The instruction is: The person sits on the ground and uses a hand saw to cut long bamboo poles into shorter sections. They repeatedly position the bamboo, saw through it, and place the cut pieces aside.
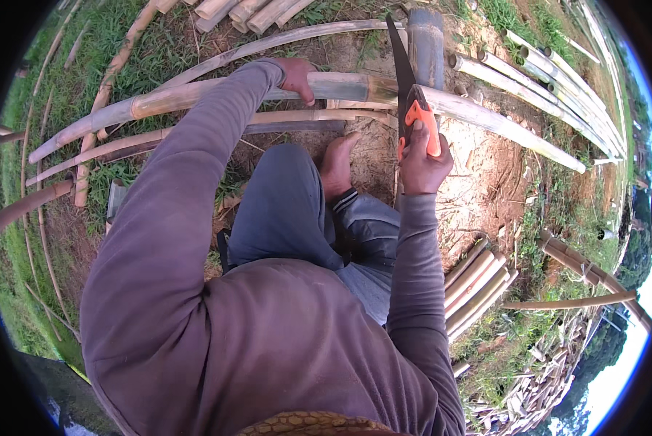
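Observation:
A long bamboo pole (344, 88) lies crosswise in front of me, its right part reaching out over the bare dirt. My left hand (297, 80) is closed over this pole, left of its middle; the underside of the grip is hidden. In my right hand (424, 164) is a hand saw (406, 69) with an orange handle, its dark blade pointing away from me. The blade stands across the pole, near a darkened joint. Whether its teeth touch the bamboo I cannot tell. Behind the blade is a thick grey-green bamboo piece (425, 47).
Thinner bamboo strips (297, 116) lie between the pole and my bare foot (337, 166). A stack of short bamboo lengths (477, 287) sits at my right. Several long poles (529, 87) rest at the far right, and cut ends (249, 13) lie at the far side.

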A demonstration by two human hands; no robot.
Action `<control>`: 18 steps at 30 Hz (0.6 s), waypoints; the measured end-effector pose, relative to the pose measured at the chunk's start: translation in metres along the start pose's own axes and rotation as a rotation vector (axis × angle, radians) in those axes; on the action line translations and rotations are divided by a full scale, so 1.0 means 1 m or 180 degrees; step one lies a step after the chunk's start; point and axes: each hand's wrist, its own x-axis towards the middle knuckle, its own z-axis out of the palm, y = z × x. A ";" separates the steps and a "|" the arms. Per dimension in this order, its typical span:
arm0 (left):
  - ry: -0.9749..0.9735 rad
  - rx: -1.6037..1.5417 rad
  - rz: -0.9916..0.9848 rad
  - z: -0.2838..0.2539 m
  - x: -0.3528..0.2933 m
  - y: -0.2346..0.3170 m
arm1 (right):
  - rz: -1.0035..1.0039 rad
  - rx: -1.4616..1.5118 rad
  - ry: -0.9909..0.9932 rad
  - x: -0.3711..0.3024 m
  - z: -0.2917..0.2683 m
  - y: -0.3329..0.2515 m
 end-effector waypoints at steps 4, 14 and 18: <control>-0.0068 -0.0109 0.0034 0.005 0.001 -0.011 | -0.0075 0.0012 0.0107 -0.082 -0.038 0.004; -0.1068 -0.1035 -0.0494 -0.009 0.017 -0.021 | 0.0252 0.0410 0.0039 -0.074 -0.036 0.019; -0.0044 -0.0131 -0.0133 -0.008 -0.001 -0.012 | 0.0011 0.0249 0.0013 -0.011 -0.006 0.014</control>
